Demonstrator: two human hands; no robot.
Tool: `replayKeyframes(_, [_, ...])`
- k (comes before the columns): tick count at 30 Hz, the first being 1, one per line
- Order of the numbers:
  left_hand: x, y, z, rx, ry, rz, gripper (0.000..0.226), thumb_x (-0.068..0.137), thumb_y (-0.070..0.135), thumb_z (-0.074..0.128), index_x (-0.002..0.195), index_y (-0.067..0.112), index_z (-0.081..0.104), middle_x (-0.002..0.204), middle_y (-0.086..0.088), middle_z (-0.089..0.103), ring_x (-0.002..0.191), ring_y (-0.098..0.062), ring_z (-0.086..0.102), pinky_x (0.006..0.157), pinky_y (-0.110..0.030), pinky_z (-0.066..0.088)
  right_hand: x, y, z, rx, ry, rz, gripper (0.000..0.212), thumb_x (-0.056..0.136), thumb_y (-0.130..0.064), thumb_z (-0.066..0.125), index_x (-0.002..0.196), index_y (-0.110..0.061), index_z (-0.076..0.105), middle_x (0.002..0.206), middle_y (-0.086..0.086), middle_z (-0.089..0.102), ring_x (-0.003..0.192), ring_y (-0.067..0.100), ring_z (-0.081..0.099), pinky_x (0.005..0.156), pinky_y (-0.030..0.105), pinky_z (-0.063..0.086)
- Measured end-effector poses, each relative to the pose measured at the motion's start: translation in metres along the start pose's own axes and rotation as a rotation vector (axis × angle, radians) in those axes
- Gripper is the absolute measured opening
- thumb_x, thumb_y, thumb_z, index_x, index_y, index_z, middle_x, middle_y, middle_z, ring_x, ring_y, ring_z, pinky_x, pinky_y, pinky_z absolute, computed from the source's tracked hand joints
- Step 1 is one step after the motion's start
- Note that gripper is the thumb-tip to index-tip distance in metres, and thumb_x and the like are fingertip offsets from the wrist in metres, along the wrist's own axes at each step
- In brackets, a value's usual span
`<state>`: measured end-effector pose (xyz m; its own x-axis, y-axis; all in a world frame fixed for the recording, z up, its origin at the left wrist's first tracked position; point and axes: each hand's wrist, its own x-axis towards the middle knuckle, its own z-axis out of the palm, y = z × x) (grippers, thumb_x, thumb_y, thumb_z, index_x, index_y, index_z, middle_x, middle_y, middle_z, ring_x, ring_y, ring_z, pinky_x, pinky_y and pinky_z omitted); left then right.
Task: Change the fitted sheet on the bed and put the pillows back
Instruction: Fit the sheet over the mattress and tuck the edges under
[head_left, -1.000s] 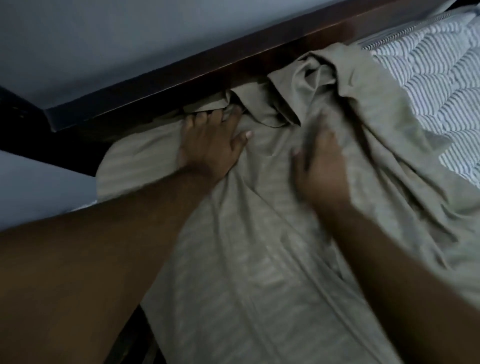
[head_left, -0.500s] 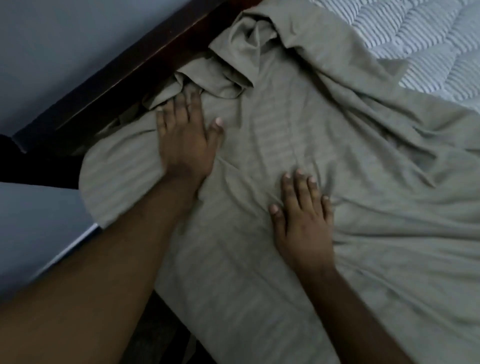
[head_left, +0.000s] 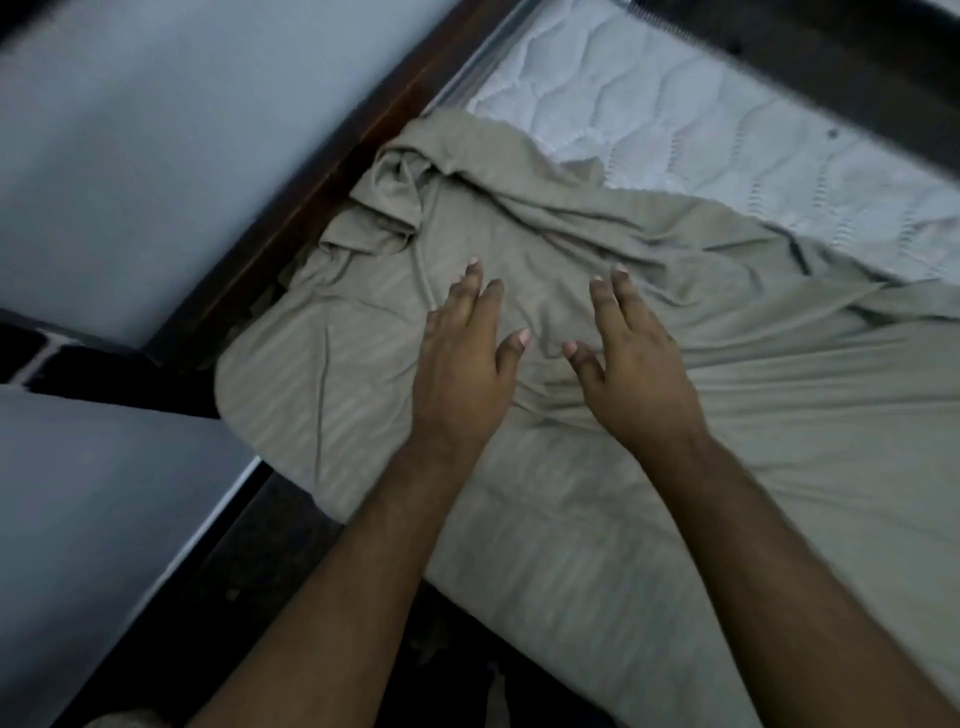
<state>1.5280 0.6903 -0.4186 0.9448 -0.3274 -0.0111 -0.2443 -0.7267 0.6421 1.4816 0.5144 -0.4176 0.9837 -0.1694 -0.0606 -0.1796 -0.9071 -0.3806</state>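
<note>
Right hand (head_left: 631, 374) nearer; sheet (head_left: 675, 467) cropped

dim, flat, bluish light with no clear source; soft shadows gather along the dark bed frame (head_left: 291, 249). slight motion blur smears the whole view, and wide-angle distortion bends the edges.

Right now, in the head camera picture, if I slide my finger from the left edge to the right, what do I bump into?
Pale blue-grey wall → dark wooden bed frame → left hand → right hand → rumpled olive-green striped sheet.
</note>
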Motion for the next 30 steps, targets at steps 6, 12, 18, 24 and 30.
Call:
replayKeyframes(6, [-0.035, 0.146, -0.104, -0.049, -0.038, 0.121, 0.051, 0.103, 0.036, 0.054, 0.146, 0.008, 0.050, 0.162, -0.014, 0.032, 0.149, -0.025, 0.031, 0.124, -0.049, 0.017, -0.065, -0.051, -0.161, 0.099, 0.095, 0.112, 0.064, 0.104, -0.041, 0.050, 0.156, -0.009, 0.032, 0.167, 0.015, 0.019, 0.152, 0.029, 0.022, 0.120, 0.045, 0.026])
replayKeyframes(12, [-0.114, 0.248, -0.180, 0.021, -0.069, 0.326, 0.056, 0.102, 0.036, 0.056, 0.149, 0.008, 0.044, 0.164, -0.015, 0.028, 0.150, -0.028, 0.029, 0.122, -0.044, 0.016, -0.188, -0.065, -0.276, 0.109, 0.218, 0.206, 0.061, 0.103, -0.039, 0.052, 0.155, -0.011, 0.035, 0.166, 0.014, 0.021, 0.152, 0.029, 0.023, 0.121, 0.045, 0.027])
replayKeyframes(18, [-0.211, 0.326, -0.200, 0.072, -0.181, 0.586, 0.057, 0.099, 0.038, 0.054, 0.145, 0.007, 0.049, 0.157, -0.016, 0.042, 0.148, -0.026, 0.035, 0.121, -0.044, 0.020, -0.346, -0.036, -0.357, -0.013, 0.341, 0.412, 0.063, 0.103, -0.046, 0.046, 0.156, -0.014, 0.034, 0.168, 0.007, 0.018, 0.150, 0.029, 0.027, 0.117, 0.047, 0.030])
replayKeyframes(24, [-0.323, 0.398, -0.161, 0.040, -0.270, 0.734, 0.058, 0.101, 0.039, 0.056, 0.150, 0.010, 0.045, 0.157, -0.010, 0.043, 0.146, -0.026, 0.038, 0.121, -0.052, 0.026, -0.533, -0.011, -0.382, -0.038, 0.464, 0.615, 0.063, 0.103, -0.049, 0.043, 0.155, -0.016, 0.035, 0.168, 0.007, 0.019, 0.148, 0.031, 0.032, 0.116, 0.049, 0.034])
replayKeyframes(30, [-0.473, 0.487, -0.106, -0.014, -0.366, 0.925, 0.058, 0.100, 0.038, 0.060, 0.148, 0.010, 0.047, 0.155, -0.010, 0.046, 0.145, -0.026, 0.040, 0.120, -0.054, 0.029, -0.734, 0.006, -0.393, -0.085, 0.531, 0.836, 0.064, 0.101, -0.049, 0.049, 0.154, -0.015, 0.037, 0.166, 0.010, 0.024, 0.146, 0.034, 0.035, 0.113, 0.049, 0.034])
